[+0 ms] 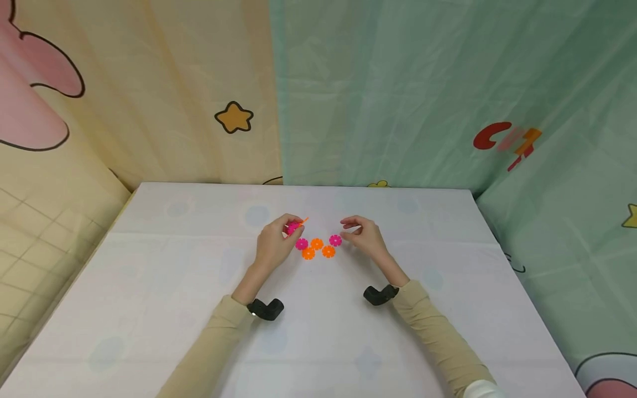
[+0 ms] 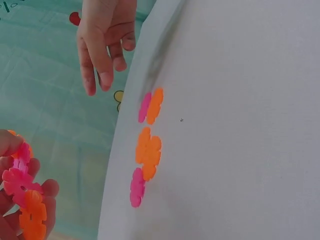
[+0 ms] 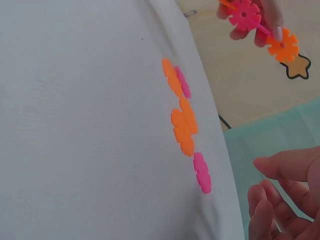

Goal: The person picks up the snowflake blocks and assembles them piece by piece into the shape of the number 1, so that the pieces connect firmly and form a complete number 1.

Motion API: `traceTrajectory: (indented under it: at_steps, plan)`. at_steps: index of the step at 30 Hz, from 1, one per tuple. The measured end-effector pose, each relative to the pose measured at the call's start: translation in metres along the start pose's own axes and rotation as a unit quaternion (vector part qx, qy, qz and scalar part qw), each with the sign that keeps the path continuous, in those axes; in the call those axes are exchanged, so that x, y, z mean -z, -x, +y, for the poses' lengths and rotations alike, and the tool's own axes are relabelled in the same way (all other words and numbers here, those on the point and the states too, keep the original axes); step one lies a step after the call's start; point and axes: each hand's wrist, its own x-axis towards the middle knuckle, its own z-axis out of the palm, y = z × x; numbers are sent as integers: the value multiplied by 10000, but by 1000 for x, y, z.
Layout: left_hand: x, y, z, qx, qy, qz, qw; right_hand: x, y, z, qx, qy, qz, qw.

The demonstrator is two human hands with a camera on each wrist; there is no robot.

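My left hand [image 1: 275, 243] pinches a joined chain of pink and orange plastic snowflake discs [image 2: 22, 185], held above the table. In the right wrist view the chain's pink disc [image 3: 244, 15] shows face-on, with an orange disc [image 3: 283, 45] at its end. My right hand [image 1: 365, 237] hovers with bent, parted fingers and nothing between them, close to a loose pink disc [image 1: 335, 240]. Between the hands lie several more loose discs: orange discs [image 1: 316, 244] grouped in the middle and another pink disc [image 1: 301, 244] beside the left hand.
The discs lie on a white cloth-covered table [image 1: 318, 342], towards its far edge. Behind it hangs a printed curtain [image 1: 378, 99], beige on the left and green on the right. Each wrist wears a black camera [image 1: 266, 309].
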Motion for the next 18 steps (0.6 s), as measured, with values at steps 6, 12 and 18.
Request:
traceTrajectory:
  at_steps: [6, 12, 18]
  plan:
    - [0, 1, 2, 180, 370, -44, 9991, -1, 0, 5, -42, 156, -177, 9997]
    - [2, 2, 4, 261, 463, -63, 9986, -4, -2, 10, -136, 408, -424, 9982]
    - [3, 3, 5, 306, 571, -110, 9978, -7, -5, 14, -165, 534, -553, 9969]
